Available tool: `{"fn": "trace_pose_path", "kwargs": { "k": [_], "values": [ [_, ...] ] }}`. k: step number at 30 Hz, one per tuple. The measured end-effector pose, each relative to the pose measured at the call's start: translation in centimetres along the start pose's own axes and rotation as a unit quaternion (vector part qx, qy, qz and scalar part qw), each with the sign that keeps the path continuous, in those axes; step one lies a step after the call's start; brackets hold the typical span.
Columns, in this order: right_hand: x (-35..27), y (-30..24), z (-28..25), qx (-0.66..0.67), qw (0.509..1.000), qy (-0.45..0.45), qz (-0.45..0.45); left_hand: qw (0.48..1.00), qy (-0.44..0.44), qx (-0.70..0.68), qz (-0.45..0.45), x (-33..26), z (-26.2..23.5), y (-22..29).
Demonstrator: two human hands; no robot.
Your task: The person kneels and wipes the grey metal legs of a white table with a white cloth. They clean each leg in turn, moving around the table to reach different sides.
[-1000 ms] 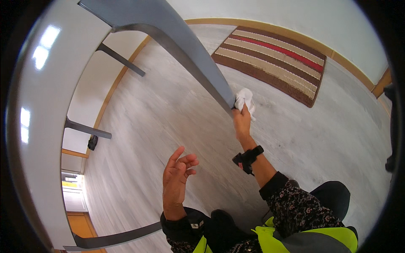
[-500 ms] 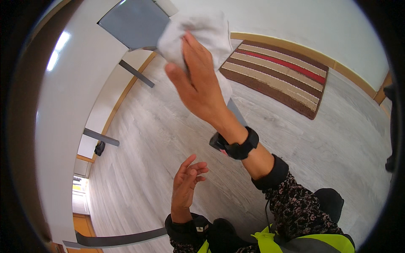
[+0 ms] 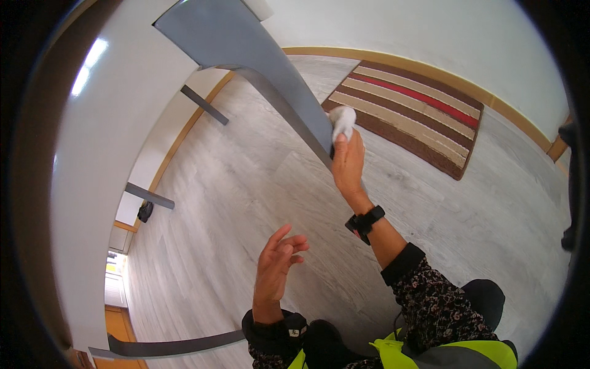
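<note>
White cloth point(image 3: 344, 117), partly hidden, sits in the right hand point(image 3: 350, 165), moved from twelve to one o'clock; left hand point(image 3: 275, 265) half-curled, empty.

No readable words or numbers anywhere. On the black left sleeve point(image 3: 264, 334), near the edge of the cuff, a small pale label point(image 3: 294, 333) with dark marks, too small to make out. On the black wristband point(image 3: 369, 219), at its lower left edge, a tiny red mark point(image 3: 356, 233), too small to tell as lettering or plain colour.
</note>
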State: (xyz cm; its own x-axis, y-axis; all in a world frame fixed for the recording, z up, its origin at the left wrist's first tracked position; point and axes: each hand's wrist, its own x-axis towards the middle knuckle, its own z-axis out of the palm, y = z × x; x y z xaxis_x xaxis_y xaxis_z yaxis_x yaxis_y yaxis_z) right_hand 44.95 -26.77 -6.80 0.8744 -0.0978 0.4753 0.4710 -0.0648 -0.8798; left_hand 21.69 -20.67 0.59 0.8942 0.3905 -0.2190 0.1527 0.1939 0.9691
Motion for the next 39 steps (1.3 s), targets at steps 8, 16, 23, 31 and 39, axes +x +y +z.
{"fn": "trace_pose_path", "kwargs": {
  "k": [8,16,23,31,39],
  "values": [
    [-2.3,-0.2,0.7,0.192,0.932,0.057,0.303,1.0,0.006,-0.004,-0.027,0.6,-0.2,1.8],
    [1.7,-9.3,0.9,0.312,0.947,0.037,0.069,1.0,-0.008,-0.014,-0.015,-0.1,0.4,0.7],
    [5.7,-19.5,1.7,0.199,0.929,0.064,-0.306,1.0,-0.008,-0.005,0.0,-0.7,0.6,0.6],
    [4.5,-27.2,4.7,0.228,0.858,0.067,-0.456,1.0,0.004,-0.018,-0.005,-0.3,0.6,-0.2],
    [4.9,-23.4,3.6,0.086,0.854,0.072,-0.508,1.0,0.004,-0.012,-0.004,-0.4,0.3,0.3]
  ]
}}
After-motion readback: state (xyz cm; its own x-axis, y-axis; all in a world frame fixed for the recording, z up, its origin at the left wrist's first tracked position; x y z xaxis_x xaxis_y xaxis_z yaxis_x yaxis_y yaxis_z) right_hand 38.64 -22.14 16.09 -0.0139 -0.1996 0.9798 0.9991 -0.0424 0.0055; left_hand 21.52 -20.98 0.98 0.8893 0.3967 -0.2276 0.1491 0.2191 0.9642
